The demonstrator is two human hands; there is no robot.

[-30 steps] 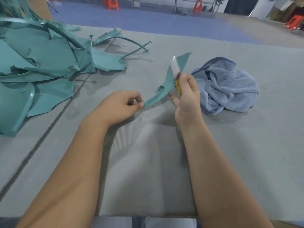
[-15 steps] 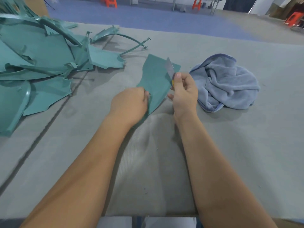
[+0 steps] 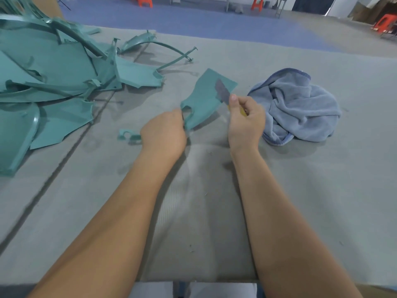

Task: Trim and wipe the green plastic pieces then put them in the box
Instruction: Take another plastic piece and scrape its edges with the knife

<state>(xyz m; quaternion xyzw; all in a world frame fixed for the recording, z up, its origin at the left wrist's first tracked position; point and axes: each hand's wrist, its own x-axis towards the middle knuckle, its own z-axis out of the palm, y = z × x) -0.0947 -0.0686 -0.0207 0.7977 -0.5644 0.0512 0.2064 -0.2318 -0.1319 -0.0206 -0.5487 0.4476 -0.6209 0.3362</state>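
From the head view I am judging myself early in the job: my left hand (image 3: 164, 134) is pinching a green piece (image 3: 204, 100) above the table (image 3: 322, 190), my right hand (image 3: 245, 123) is gripping the knife (image 3: 222, 92) against it, while the untrimmed pile (image 3: 53, 82) and cloth (image 3: 300, 106) are waiting, no box showing.

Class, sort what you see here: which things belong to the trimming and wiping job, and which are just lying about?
In the job:
green piece, held by left hand
knife in right hand
blue cloth
green pile

Lying about:
green offcut
orange stools
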